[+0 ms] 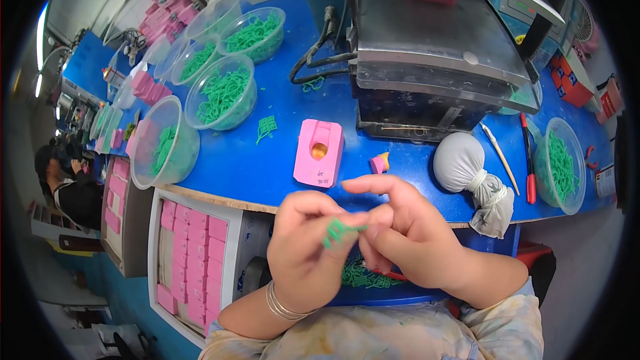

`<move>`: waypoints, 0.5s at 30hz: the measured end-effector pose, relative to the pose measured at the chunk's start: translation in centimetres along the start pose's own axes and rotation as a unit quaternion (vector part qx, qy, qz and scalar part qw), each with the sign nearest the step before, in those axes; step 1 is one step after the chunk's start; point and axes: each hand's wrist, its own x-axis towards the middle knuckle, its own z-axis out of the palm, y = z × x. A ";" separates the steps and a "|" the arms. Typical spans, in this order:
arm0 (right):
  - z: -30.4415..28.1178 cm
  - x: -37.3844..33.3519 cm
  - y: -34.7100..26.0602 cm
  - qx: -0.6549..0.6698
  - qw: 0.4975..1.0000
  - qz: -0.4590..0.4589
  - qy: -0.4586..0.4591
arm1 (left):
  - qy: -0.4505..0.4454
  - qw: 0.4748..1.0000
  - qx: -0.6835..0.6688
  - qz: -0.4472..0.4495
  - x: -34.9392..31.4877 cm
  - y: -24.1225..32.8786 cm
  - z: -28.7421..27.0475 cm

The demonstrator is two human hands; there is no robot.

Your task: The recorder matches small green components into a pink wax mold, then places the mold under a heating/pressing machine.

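Observation:
Close to my body, in front of the table's edge, my left hand (303, 250) pinches a small green openwork piece (338, 232), blurred by motion. My right hand (417, 237) meets it from the other side, thumb and fingers closed at the piece's thin end and the index finger raised. Just beyond them on the blue table lies a pink mould block (308, 168) with a round, gold-coloured opening. A small pink-and-yellow piece (379, 163) rests to its right. Below my hands, partly hidden by them, are several green lattice pieces (370, 276).
Clear tubs (241, 103) of green strands stand at the left, another tub (575, 193) at the right. A green lattice (266, 128) lies flat nearby. A dark metal machine (440, 40), grey cloth bundle (460, 160), wooden stick (501, 160) and red pen (531, 187) are beyond my right hand.

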 end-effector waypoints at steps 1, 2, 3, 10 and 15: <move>0.1 0.0 0.7 -0.055 0.996 -0.062 0.045 | 0.055 0.983 -0.143 -0.104 -0.1 0.2 0.5; 0.0 0.1 1.2 -0.109 0.982 -0.124 0.087 | 0.109 0.932 -0.278 -0.205 -0.1 0.2 0.7; -0.1 0.2 1.3 -0.120 0.982 -0.123 0.078 | 0.099 0.920 -0.318 -0.204 -0.4 -0.5 0.5; -0.1 0.2 0.9 -0.174 0.978 -0.070 0.085 | 0.080 0.932 -0.298 -0.188 -0.8 -0.4 1.0; -0.6 0.1 1.2 -0.217 0.968 -0.112 0.066 | 0.082 0.962 -0.205 -0.159 -0.7 -0.2 1.3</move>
